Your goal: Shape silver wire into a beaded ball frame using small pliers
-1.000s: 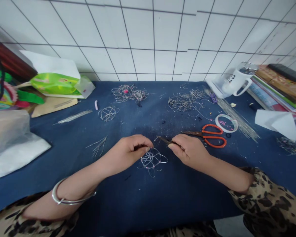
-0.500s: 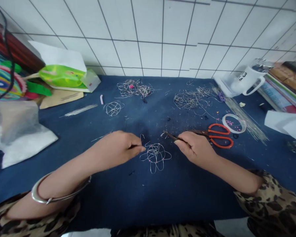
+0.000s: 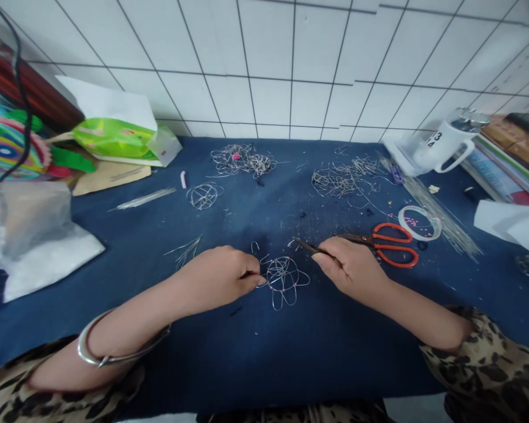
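Note:
A wire flower with small pink beads lies on the blue cloth between my hands. My left hand is closed in a pinch at the flower's left edge, fingertips touching a wire loop. My right hand is closed round thin dark pliers, whose tip points left, just above the flower's upper right. A silver bangle sits on my left wrist.
Orange-handled scissors lie right of my right hand, a clear ring dish with pink beads beyond. Wire tangles and finished wire pieces lie farther back. A white mug, books, plastic bags and a green packet line the sides.
The wire flower has shifted slightly right and up on the cloth. My left hand pulled back left, then returned to pinch its left edge. The view shifted a little; my right hand barely moved.

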A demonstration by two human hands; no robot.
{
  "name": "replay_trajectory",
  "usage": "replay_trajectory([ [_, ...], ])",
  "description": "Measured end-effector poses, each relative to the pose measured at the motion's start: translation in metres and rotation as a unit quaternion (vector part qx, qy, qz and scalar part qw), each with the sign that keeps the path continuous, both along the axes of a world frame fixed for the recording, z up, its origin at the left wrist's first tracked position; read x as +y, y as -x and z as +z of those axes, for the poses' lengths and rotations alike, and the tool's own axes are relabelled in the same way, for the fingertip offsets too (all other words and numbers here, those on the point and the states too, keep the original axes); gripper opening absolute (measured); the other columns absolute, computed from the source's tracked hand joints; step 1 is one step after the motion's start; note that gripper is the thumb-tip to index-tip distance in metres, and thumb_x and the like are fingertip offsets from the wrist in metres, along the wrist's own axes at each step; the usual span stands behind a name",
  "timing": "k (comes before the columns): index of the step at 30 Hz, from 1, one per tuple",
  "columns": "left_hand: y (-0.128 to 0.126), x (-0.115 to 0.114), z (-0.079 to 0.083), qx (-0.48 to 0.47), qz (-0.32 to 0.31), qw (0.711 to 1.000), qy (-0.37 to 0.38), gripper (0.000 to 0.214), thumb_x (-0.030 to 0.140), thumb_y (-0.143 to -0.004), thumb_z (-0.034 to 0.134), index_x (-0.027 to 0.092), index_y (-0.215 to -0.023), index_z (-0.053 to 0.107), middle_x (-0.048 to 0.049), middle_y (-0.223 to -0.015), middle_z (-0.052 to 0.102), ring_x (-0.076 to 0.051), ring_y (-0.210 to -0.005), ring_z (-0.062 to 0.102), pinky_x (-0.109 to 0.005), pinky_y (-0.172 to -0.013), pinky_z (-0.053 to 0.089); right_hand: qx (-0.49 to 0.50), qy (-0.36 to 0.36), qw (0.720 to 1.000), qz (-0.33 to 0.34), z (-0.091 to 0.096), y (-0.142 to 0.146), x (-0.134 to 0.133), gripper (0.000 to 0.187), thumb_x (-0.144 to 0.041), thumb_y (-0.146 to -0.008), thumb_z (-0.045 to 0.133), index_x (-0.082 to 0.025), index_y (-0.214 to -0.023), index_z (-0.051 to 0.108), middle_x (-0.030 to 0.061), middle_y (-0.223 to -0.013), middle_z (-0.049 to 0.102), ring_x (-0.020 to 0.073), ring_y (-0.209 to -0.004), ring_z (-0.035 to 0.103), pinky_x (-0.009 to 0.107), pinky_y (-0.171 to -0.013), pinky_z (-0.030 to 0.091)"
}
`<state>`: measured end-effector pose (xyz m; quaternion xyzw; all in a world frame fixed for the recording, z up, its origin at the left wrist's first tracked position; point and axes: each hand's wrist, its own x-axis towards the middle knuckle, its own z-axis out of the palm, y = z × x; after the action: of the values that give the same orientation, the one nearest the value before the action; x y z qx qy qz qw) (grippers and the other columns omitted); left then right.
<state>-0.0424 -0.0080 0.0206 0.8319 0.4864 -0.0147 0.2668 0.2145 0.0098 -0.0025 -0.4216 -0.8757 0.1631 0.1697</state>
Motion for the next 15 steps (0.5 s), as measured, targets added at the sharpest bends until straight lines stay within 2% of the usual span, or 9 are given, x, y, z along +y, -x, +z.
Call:
replay_trajectory([
  [5, 0.003, 0.002, -0.002, -0.008, 0.042, 0.997, -0.060, 0.016, 0.028, -0.082, 0.047, 0.021, -0.084, 0.062, -0.0008, -0.076, 0.063, -0.013, -0.060, 0.054, -0.024, -0.056, 0.036, -0.013, -0.010, 1.000, -0.004, 0.002, 0.000, 0.001, 0.033, -0.040, -0.091, 0.033, -0.017, -0.076, 0.052, 0.0027, -0.071, 0.053, 0.0127, -0.067, 0.050, 0.024, -0.062, 0.036],
  [9, -0.001, 0.003, -0.010, 0.006, 0.049, 0.994, -0.097, 0.018, 0.024, -0.082, 0.047, 0.022, -0.094, 0.060, -0.0025, -0.090, 0.061, -0.014, -0.066, 0.056, -0.025, -0.057, 0.039, -0.027, -0.018, 0.999, -0.005, 0.002, -0.001, 0.002, 0.033, -0.040, -0.091, 0.033, -0.017, -0.076, 0.052, 0.0031, -0.071, 0.054, 0.0128, -0.067, 0.051, 0.024, -0.061, 0.036],
  [12, -0.002, 0.004, -0.014, -0.012, 0.031, 0.993, -0.113, 0.021, 0.021, -0.083, 0.044, 0.022, -0.098, 0.059, -0.0030, -0.092, 0.059, -0.013, -0.068, 0.057, -0.025, -0.059, 0.041, -0.035, -0.022, 0.999, -0.003, 0.000, -0.001, 0.002, 0.033, -0.040, -0.091, 0.033, -0.017, -0.078, 0.053, 0.0029, -0.070, 0.054, 0.0132, -0.067, 0.052, 0.025, -0.061, 0.036],
  [15, -0.002, 0.006, -0.014, -0.037, 0.007, 0.994, -0.104, 0.021, 0.019, -0.083, 0.042, 0.021, -0.091, 0.062, -0.0030, -0.087, 0.058, -0.013, -0.068, 0.056, -0.024, -0.060, 0.041, -0.038, -0.025, 0.999, -0.001, 0.000, -0.001, 0.003, 0.034, -0.041, -0.091, 0.033, -0.017, -0.077, 0.053, 0.0028, -0.069, 0.054, 0.0134, -0.067, 0.052, 0.025, -0.060, 0.036],
])
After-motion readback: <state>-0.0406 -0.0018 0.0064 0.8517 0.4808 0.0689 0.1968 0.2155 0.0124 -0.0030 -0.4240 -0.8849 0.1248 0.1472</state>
